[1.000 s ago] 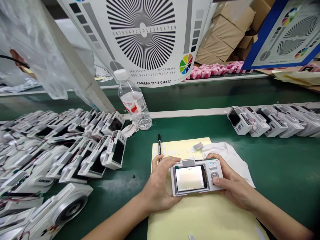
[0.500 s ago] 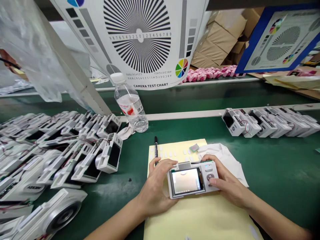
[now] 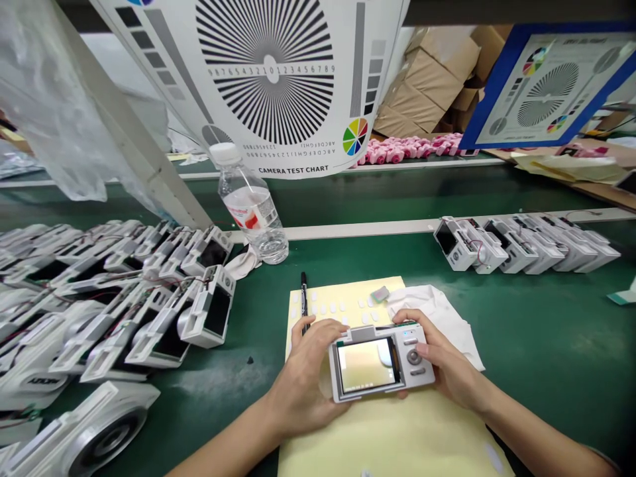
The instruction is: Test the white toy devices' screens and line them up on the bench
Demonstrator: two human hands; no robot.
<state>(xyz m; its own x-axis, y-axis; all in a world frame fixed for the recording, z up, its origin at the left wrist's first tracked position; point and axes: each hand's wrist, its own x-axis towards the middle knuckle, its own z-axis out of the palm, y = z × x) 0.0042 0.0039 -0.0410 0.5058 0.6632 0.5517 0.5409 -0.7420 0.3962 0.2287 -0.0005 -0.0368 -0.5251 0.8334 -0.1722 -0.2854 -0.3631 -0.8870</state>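
Observation:
A white and silver digital camera [image 3: 420, 377] is held between my two hands above a yellow sheet [image 3: 387, 437], its lit screen turned toward me. My left hand [image 3: 308, 377] wraps around the camera's left side, thumb and fingers closed on its edges. On the right side, my right hand [image 3: 447, 364] grips the camera, its thumb at the buttons near the round pad. Beyond the hands, small white stickers, a black marker [image 3: 304, 298] and a small grey-green pad [image 3: 380, 295] lie on the sheet. A white cloth [image 3: 437, 311] is just behind my right hand.
Rows of partly open white cameras [image 3: 209, 308] crowd the left; several more cameras [image 3: 521, 245] stand at the back right. A water bottle [image 3: 253, 212] stands near the ledge. A camera test chart [image 3: 342, 99] hangs ahead, and a blue-framed chart [image 3: 541, 86] hangs right.
My right thumb has moved up from beside the round pad toward the upper buttons. The camera has tilted slightly, and its screen picture has changed. The whole view has shifted a little.

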